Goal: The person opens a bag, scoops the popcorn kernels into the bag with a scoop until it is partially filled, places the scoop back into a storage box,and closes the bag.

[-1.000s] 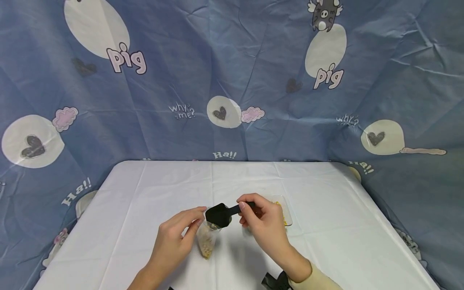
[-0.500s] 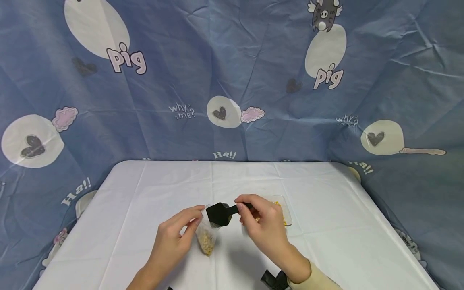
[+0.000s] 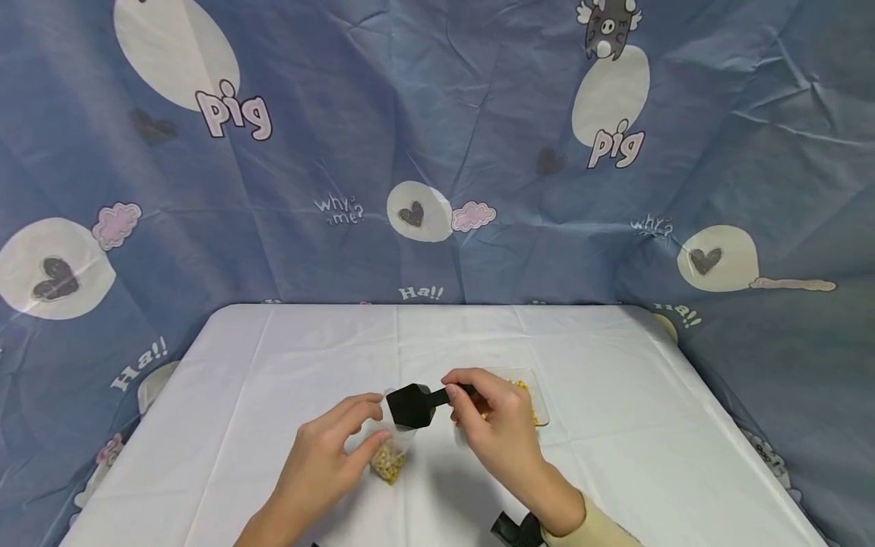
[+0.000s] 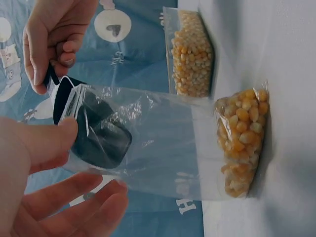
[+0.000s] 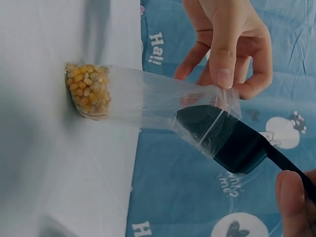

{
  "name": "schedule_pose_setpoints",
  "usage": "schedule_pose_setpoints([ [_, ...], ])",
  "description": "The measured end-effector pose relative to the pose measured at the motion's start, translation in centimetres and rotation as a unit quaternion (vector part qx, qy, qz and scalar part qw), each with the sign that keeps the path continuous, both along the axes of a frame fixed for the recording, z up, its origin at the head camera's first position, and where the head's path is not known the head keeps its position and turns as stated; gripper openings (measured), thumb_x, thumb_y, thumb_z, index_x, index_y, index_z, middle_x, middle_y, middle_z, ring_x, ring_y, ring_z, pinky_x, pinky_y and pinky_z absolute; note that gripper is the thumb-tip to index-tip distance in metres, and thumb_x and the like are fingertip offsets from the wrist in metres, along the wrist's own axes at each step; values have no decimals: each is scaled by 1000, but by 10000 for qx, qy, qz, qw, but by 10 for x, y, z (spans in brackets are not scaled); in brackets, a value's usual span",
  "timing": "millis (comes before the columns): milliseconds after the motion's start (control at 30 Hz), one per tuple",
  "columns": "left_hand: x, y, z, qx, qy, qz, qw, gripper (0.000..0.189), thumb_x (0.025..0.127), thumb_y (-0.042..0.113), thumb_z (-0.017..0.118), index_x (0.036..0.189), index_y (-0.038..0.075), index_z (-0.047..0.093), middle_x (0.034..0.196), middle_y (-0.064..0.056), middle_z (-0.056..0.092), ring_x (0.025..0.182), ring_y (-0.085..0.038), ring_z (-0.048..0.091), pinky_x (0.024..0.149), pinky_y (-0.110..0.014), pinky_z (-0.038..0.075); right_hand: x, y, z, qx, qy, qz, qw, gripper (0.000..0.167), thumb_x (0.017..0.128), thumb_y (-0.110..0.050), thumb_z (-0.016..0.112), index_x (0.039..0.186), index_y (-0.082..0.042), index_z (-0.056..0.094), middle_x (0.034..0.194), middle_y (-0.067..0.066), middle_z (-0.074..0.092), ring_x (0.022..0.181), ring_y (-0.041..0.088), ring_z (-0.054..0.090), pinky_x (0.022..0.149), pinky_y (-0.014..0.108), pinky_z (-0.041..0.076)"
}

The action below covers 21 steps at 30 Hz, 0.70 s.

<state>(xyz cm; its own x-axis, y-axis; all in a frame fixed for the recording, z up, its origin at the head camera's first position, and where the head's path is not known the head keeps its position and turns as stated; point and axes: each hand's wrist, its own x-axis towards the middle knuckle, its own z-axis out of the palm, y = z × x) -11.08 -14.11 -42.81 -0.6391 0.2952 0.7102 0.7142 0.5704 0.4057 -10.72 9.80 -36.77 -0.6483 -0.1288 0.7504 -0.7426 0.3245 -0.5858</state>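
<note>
My right hand (image 3: 499, 414) grips the thin handle of a black scoop (image 3: 410, 406). The scoop's bowl reaches into the mouth of a clear zip bag (image 4: 163, 143), and its dark shape shows through the plastic. Yellow corn kernels (image 4: 243, 140) fill the bottom of the bag, down at the white tabletop. My left hand (image 3: 331, 444) holds the bag at its top edge, thumb (image 4: 54, 140) on the near side by the zip strip and the other fingers spread behind and below. In the right wrist view, no kernels show in the scoop's bowl.
Behind my right hand sits a clear box (image 3: 540, 403) of corn kernels, partly hidden by that hand. A white cloth (image 3: 615, 471) covers the table, and a blue printed curtain (image 3: 437, 152) hangs at its far edge. Black gear (image 3: 516, 529) is by my right wrist.
My left thumb has moved down, away from the index finger, so that hand is spread wider. The scoop and right hand have barely shifted. Kernels in the bag now look settled at the bottom.
</note>
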Motion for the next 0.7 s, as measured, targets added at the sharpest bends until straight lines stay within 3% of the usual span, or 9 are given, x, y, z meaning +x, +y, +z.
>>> schedule_pose_setpoints([
  [200, 0, 2, -2, 193, 30, 72, 9998, 32, 78, 13, 87, 104, 21, 70, 106, 11, 70, 84, -8, 68, 72, -18, 55, 1, -1, -1, -28, -44, 35, 10000, 19, 87, 14, 69, 94, -4, 70, 76, 10, 68, 52, 16, 63, 49, 18, 53],
  [467, -1, 5, -6, 616, 125, 89, 9980, 32, 75, 4, 87, 101, 17, 73, 100, 6, 73, 82, -13, 70, 76, -16, 54, 3, 0, 0, -119, -328, 72, 9994, 17, 89, 12, 69, 95, -4, 70, 75, 10, 68, 52, 17, 63, 49, 20, 54],
  [600, -2, 5, -8, 827, -84, 210, 9963, 44, 75, 4, 88, 114, 15, 71, 100, 3, 75, 80, -16, 73, 77, -17, 55, 3, -1, -1, -228, -481, 128, 9985, 16, 90, 11, 68, 95, -4, 70, 74, 9, 68, 52, 19, 64, 48, 22, 55],
  [700, -3, 5, -11, 1073, -481, 253, 9927, 51, 75, 7, 89, 121, 16, 68, 100, 2, 76, 83, -16, 74, 79, -18, 56, 4, -1, -1, -313, -569, 184, 9977, 16, 90, 11, 68, 96, -3, 70, 75, 8, 68, 52, 21, 65, 47, 25, 56],
])
